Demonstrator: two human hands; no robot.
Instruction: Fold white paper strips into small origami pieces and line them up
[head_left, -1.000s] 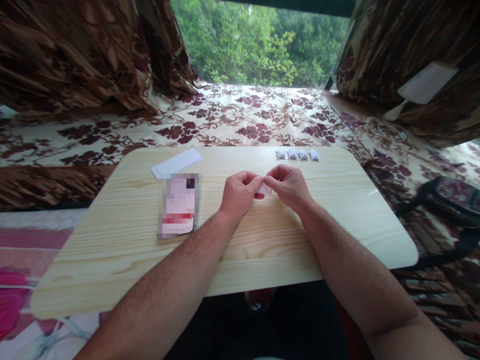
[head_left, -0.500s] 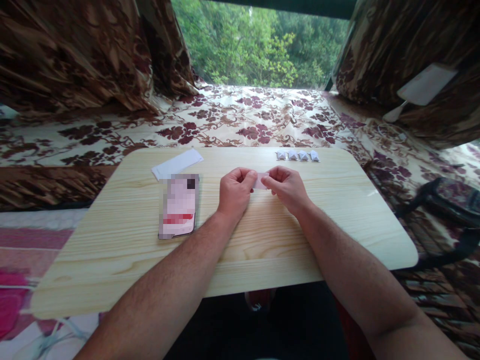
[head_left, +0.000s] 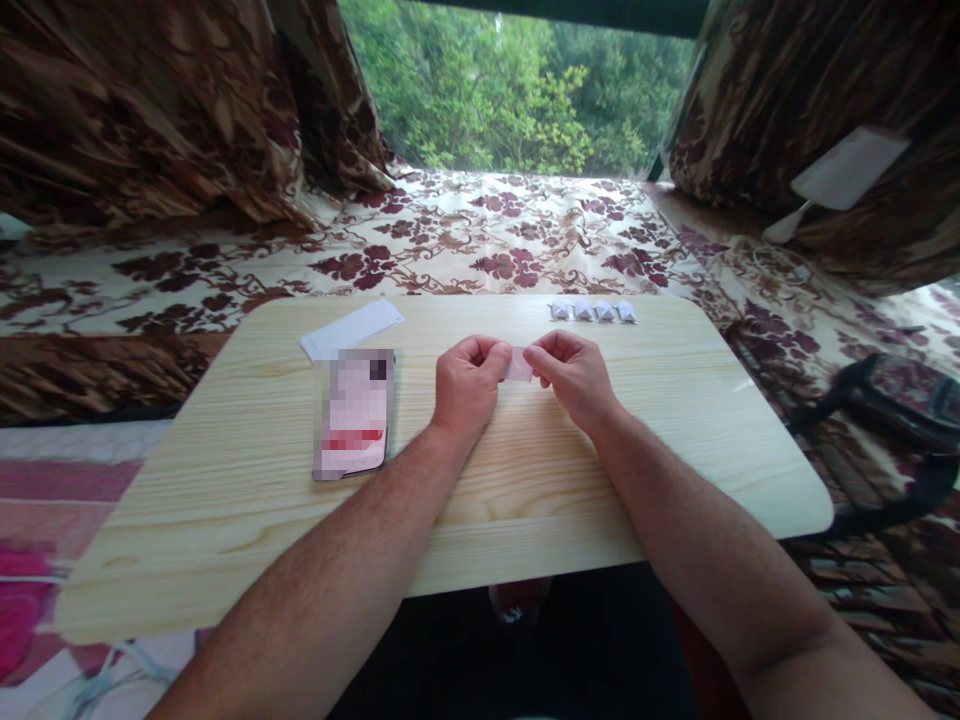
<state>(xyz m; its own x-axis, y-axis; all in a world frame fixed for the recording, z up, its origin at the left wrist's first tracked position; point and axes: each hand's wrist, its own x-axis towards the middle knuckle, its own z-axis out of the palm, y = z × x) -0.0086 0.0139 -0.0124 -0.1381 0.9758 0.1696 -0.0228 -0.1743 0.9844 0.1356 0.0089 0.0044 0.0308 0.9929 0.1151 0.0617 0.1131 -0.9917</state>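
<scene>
Above the middle of the table, a small piece of white paper (head_left: 519,365) is pinched at both ends. My left hand (head_left: 469,375) is closed on its left end, thumb and forefinger together. The thumb and forefinger of my right hand (head_left: 574,368) grip the right end. A faint crease may run across the paper, but it is too small to tell surely. Beyond my right hand, several folded white paper shapes (head_left: 592,311), pointed like little pyramids, stand in a row near the far edge.
White paper strips (head_left: 352,329) lie at the table's far left. Nearer me is a phone (head_left: 354,412), its screen blurred out. The pale wooden table (head_left: 525,500) has rounded corners. A white lamp (head_left: 851,168) stands at the back right, by the curtain.
Both hands hold nearly the same place; the paper between them is tilted slightly differently. The whole view has shifted a little.
</scene>
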